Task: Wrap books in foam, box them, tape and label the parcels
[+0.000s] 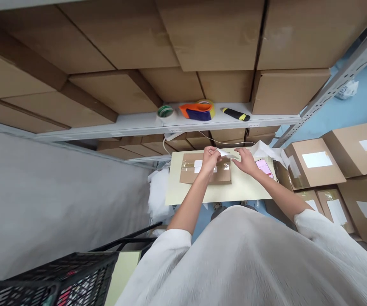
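My left hand (211,159) pinches a white label (223,152) just above a flat cardboard box (190,176). The label's free end curls toward my right hand (246,161). That hand has its thumb and fingers apart around the label's end; I cannot tell whether they touch it. Clear tape and white paper patches show on top of the box, partly hidden by my left hand. Under the box is a pale yellow table (244,191). A phone with a lit pink screen (264,168) lies near my right wrist.
Above the table, a metal shelf (132,123) holds a tape roll (165,112), an orange and blue tape dispenser (198,111), a cutter (235,114) and stacked cartons. Labelled boxes (317,163) are piled at right. A black crate (88,276) stands lower left, beside a grey wall.
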Available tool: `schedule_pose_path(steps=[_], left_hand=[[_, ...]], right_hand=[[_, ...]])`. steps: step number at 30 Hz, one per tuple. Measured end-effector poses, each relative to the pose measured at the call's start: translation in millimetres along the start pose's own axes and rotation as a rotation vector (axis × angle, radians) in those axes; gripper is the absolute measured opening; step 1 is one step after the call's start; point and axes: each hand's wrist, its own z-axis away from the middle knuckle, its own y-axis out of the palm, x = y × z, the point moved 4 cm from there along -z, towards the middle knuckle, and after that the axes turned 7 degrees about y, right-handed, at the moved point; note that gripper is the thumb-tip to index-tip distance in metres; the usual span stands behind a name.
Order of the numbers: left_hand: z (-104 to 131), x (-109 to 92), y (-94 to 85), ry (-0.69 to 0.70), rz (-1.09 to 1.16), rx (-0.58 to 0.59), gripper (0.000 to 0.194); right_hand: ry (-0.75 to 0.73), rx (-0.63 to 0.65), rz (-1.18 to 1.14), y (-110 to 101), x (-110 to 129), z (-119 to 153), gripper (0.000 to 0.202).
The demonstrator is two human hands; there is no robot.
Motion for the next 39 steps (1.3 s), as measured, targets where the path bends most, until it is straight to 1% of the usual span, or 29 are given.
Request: schedule_pose_path(steps=[1, 3, 6, 8, 11, 14, 16, 18, 21, 23, 26, 30, 35, 39], left_hand=[[3.6, -0.3, -13.5, -0.001, -0.005, 0.002, 0.031], [8.6, -0.3, -42.8, 0.010, -0.011, -0.023, 0.031], [11.7, 1.9, -86.6, 0.046, -0.052, -0.082, 0.033], [12.0, 5.4, -110.3, 0.073, -0.075, -0.088, 0.030], [11.8, 14.2, -134.6, 0.086, -0.014, -0.053, 0.015], [11.4, 24.2, -148.6, 0.084, 0.061, -0.009, 0.008], [11.2, 29.0, -154.5, 0.104, 0.061, 0.018, 0.011], [11.1, 32.5, -158.4, 0.130, 0.015, 0.046, 0.016], [11.1, 36.7, -161.5, 0.156, -0.121, 0.071, 0.017], [10.9, 39.1, -162.0, 0.177, -0.251, 0.073, 0.019], [9.5, 44.0, -159.4, 0.212, -0.443, 0.093, 0.023], [6.1, 52.1, -153.2, 0.288, -0.600, 0.131, 0.026], [2.3, 62.9, -149.2, 0.338, -0.695, 0.184, 0.028], [1.2, 65.9, -148.7, 0.366, -0.734, 0.196, 0.030]], right_hand=[[-0.015, -0.004, -0.075, 4.2, 10.1, -1.1, 0.030], [-0.016, -0.016, -0.234, 11.1, 29.7, -2.7, 0.020], [0.064, 0.005, -0.418, 22.1, 55.2, -4.1, 0.018], [0.134, 0.041, -0.468, 30.6, 69.2, -4.5, 0.020], [0.206, 0.071, -0.477, 41.9, 85.0, -4.7, 0.026], [0.237, 0.084, -0.486, 50.3, 95.1, -4.3, 0.030], [0.239, 0.082, -0.478, 54.0, 99.7, -3.4, 0.030], [0.239, 0.079, -0.447, 57.0, 102.6, -2.1, 0.028], [0.282, 0.052, -0.391, 62.3, 102.3, 0.2, 0.027], [0.333, 0.020, -0.356, 66.9, 99.4, 1.6, 0.031], [0.376, -0.007, -0.293, 75.7, 95.2, 2.9, 0.037], [0.394, -0.022, -0.187, 86.1, 91.5, 4.1, 0.036], [0.384, -0.024, -0.082, 94.1, 88.8, 5.6, 0.036], [0.341, -0.033, -0.006, 99.2, 87.1, 6.5, 0.039]])
